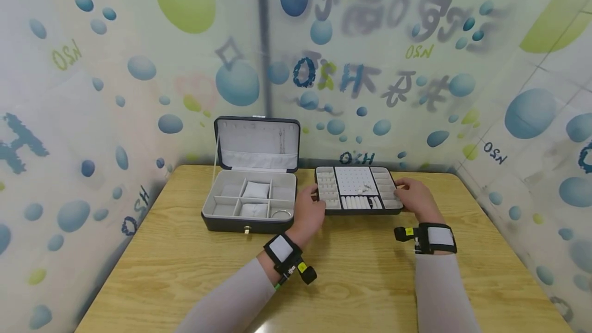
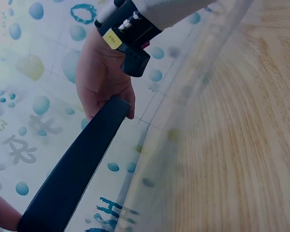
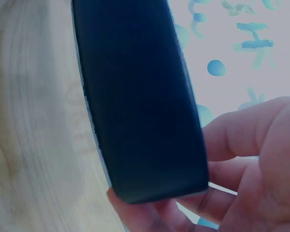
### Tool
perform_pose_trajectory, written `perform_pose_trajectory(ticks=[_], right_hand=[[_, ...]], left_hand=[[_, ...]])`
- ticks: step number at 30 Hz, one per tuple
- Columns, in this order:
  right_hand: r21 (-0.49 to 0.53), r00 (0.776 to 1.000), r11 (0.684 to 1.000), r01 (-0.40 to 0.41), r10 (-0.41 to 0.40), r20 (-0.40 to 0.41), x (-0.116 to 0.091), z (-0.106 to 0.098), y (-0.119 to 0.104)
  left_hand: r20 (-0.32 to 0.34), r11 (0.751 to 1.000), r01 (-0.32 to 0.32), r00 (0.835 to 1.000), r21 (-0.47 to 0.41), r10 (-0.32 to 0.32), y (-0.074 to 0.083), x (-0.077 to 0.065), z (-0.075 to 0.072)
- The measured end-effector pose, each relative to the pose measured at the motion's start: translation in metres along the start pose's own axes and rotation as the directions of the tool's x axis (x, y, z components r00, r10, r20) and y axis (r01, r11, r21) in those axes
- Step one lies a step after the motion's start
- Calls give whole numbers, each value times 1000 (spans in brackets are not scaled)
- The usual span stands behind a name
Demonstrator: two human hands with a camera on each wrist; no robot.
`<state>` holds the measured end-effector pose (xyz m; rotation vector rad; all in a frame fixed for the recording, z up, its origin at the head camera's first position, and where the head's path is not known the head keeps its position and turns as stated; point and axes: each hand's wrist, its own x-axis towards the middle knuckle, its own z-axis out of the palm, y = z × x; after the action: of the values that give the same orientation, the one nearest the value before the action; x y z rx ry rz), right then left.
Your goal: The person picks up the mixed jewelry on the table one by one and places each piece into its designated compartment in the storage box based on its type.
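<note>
Both hands hold a dark-sided jewelry tray (image 1: pixel 365 211) by its two ends, level above the table. My left hand (image 1: pixel 309 215) grips the left end; its fingertips (image 2: pixel 2 212) show at the corner in the left wrist view. At the opposite end, my right hand (image 1: pixel 416 198) has its fingers curled round the short side, as the right wrist view also shows. Light compartments line both sides of the tray, around a dotted panel carrying small earrings (image 1: pixel 365 189) and a row of ring rolls (image 1: pixel 356 202). Left of it stands an open black jewelry box (image 1: pixel 273 226).
The box lid (image 1: pixel 259 137) leans back near the patterned wall (image 1: pixel 333 66). Small white cushions (image 1: pixel 256 189) and a ring-shaped bangle (image 1: pixel 281 214) lie in the box's compartments. A wooden table (image 1: pixel 361 276) extends in front, with walls close on both sides.
</note>
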<state>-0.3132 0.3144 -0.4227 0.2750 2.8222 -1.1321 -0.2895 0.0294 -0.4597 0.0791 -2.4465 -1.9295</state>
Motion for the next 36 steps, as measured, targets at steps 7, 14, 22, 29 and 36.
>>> perform_pose_trajectory(ticks=[7,14,22,29,36], right_hand=[[29,999,999,41,-41,-19,-2,-3,-3],[66,997,995,77,-77,-3,-3,-3,-6],[65,994,992,106,-105,-14,-5,3,-17],[64,994,992,109,-109,0,-5,13,-26],[18,989,989,146,-145,-23,-5,27,-38]], left_hand=[[-32,999,-40,999,-11,40,5,5,-5],[-62,997,-81,995,-11,80,11,6,-16],[-83,997,-73,994,18,74,11,8,-28],[-114,997,-82,990,14,83,10,7,-40],[-105,995,-94,990,41,98,1,6,-58]])
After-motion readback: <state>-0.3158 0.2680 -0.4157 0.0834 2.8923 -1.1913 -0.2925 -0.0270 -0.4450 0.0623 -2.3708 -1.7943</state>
